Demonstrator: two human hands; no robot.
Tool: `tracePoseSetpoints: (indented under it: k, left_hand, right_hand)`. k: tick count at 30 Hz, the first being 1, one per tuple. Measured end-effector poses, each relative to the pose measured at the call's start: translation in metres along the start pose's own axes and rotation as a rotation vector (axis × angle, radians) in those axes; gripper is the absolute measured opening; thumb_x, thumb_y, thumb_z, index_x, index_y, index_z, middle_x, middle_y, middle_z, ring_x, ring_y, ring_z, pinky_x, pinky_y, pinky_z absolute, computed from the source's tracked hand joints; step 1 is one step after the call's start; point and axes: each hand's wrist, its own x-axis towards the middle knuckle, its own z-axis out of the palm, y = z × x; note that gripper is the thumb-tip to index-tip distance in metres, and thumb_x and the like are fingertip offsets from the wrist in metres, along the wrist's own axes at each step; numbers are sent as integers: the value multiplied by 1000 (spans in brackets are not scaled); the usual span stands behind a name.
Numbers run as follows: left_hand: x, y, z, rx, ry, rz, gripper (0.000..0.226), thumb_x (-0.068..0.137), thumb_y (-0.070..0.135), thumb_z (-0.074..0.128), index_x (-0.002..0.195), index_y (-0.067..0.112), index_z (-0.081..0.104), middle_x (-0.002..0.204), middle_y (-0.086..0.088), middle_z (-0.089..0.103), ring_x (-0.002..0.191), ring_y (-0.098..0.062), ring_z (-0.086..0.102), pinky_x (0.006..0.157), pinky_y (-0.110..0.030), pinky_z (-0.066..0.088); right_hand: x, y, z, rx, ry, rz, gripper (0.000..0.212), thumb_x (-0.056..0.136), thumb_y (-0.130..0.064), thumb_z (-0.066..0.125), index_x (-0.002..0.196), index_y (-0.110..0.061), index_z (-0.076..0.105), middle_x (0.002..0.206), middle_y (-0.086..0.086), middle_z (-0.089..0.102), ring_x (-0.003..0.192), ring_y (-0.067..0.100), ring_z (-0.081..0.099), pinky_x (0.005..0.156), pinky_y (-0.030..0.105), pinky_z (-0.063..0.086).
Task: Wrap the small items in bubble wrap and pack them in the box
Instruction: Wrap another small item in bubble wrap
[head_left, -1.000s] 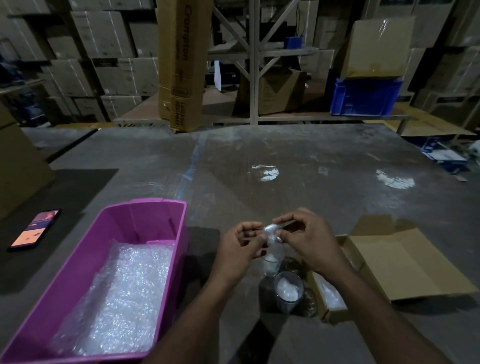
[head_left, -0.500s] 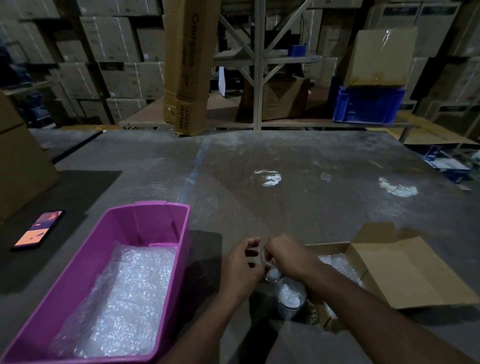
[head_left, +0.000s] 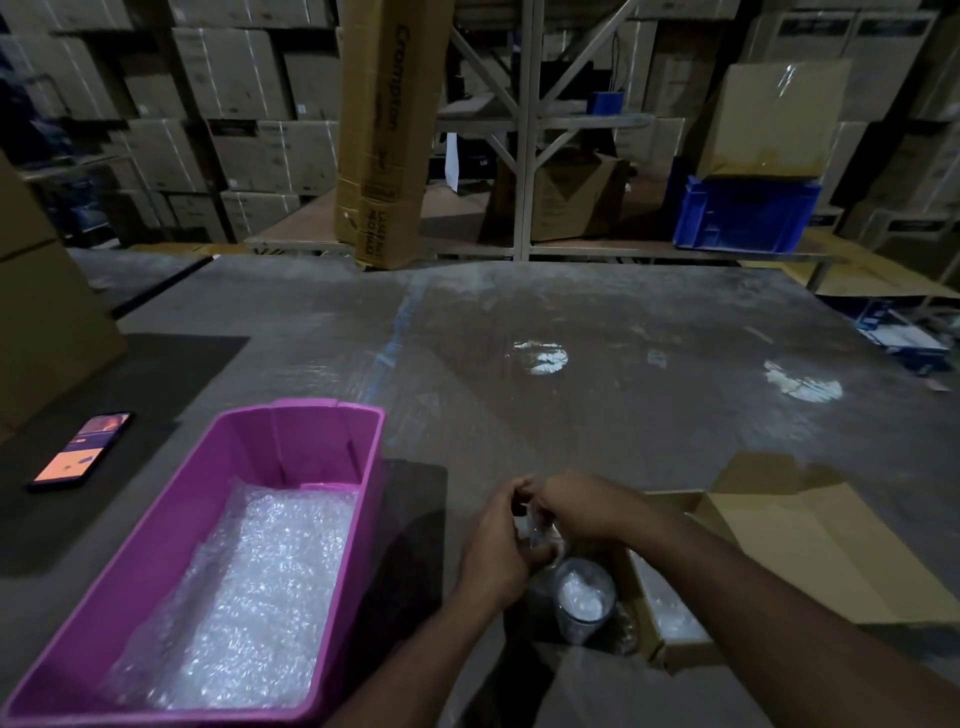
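Left hand (head_left: 498, 545) and right hand (head_left: 582, 506) — both pinching a bubble-wrapped item (head_left: 535, 530) — beside open box (head_left: 670, 652), on worktop (head_left: 571, 332).

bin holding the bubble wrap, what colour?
Pink-magenta plastic bin, clearest in the head view, left of both hands.

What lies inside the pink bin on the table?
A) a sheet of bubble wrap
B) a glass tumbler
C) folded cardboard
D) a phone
A: the pink bin holds only a crumpled sheet of bubble wrap; the phone lies on the table to the bin's left.
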Motion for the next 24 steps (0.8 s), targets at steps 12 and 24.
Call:
tracePoseSetpoints:
  k: [12, 24]
  left_hand:
    - [0, -6, -3, 15, -22, 1, 82, 72, 13, 90, 142, 28, 49, 128, 10, 58, 111, -5, 58, 80, -3, 44]
    - [2, -5, 0, -2, -30, -48, 85, 66, 15, 94, 139, 24, 52, 122, 8, 60, 106, -7, 59, 81, -5, 45]
  right_hand:
    - [-10, 9, -10, -142, -259, 50, 57, 87, -1, 66, 141, -19, 57, 125, 7, 69, 85, 17, 67, 63, 26, 51]
    - [12, 10, 11, -23, -401, 193, 26, 99, -17, 57, 120, -7, 67, 100, 21, 75, 59, 23, 71, 47, 27, 57]
